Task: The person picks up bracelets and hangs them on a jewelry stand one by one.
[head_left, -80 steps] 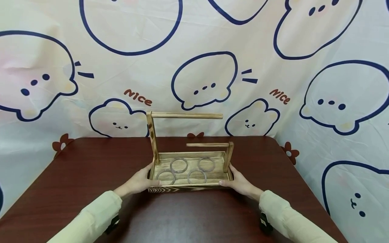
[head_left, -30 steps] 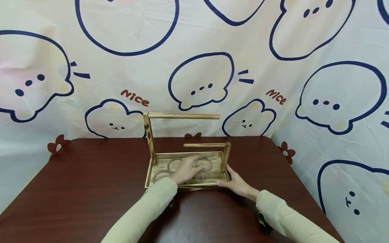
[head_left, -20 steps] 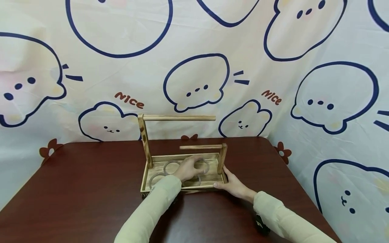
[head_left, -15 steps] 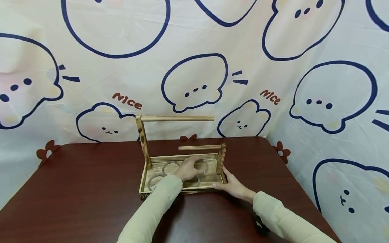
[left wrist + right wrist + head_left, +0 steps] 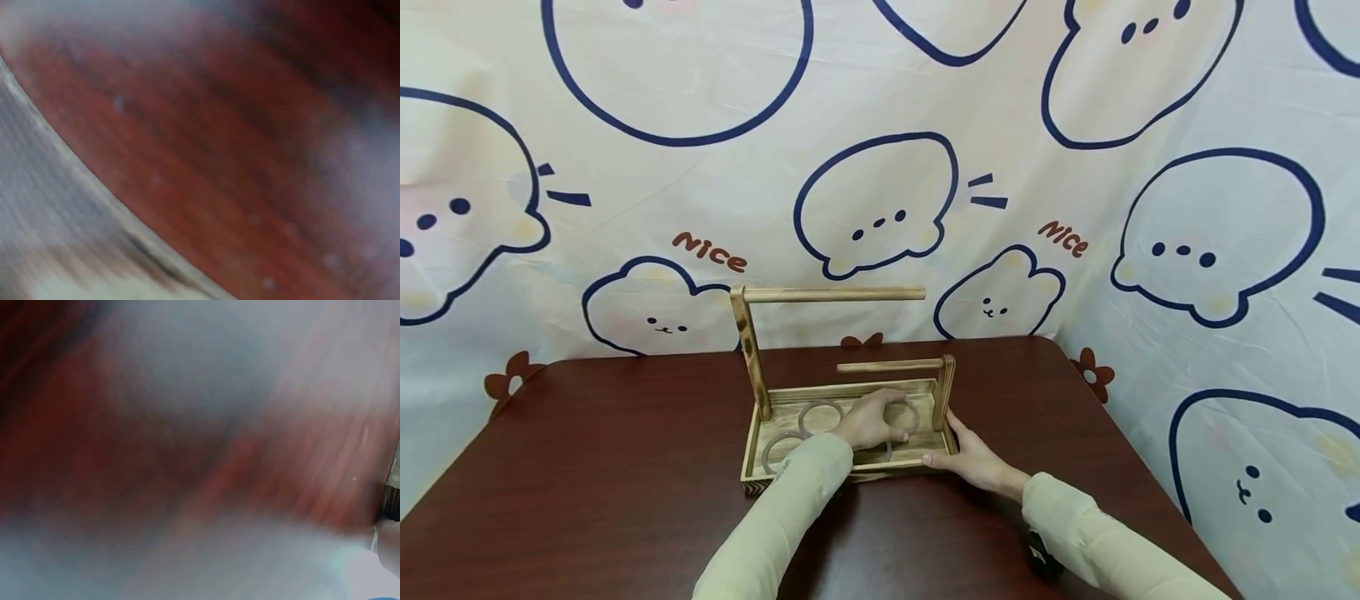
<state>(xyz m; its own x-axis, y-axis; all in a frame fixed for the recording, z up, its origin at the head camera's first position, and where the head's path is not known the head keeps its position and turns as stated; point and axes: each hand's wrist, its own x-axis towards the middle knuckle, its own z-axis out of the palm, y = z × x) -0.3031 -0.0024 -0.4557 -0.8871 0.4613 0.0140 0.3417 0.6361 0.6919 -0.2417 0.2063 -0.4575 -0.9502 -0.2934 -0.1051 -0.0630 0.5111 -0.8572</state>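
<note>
A wooden jewelry stand (image 5: 786, 407), a shallow tray with a post and crossbar at each end, stands on the table. My left hand (image 5: 868, 419) reaches into the tray and pinches the back right bangle (image 5: 917, 417), a translucent greyish ring, with fingers at its far side and thumb nearer. Two more bangles lie at the left, one behind (image 5: 801, 419) and one in front (image 5: 765, 454). Another bangle (image 5: 891, 450) is partly hidden under the left hand. My right hand (image 5: 976, 460) grips the tray's right end, thumb on the front rim.
The tall left post (image 5: 748, 354) carries a long upper bar (image 5: 835, 295). A shorter bar (image 5: 887, 366) extends left from the right post (image 5: 943, 392). Dark red tabletop (image 5: 587, 467) surrounds the stand, with a cartoon-printed cloth (image 5: 760, 192) behind. Both wrist views are mostly blurred tabletop.
My left hand has left the tray's left end and come over the right bangles; the back right bangle has just shifted slightly rightward. The right hand keeps its grip. The view has drifted slightly.
</note>
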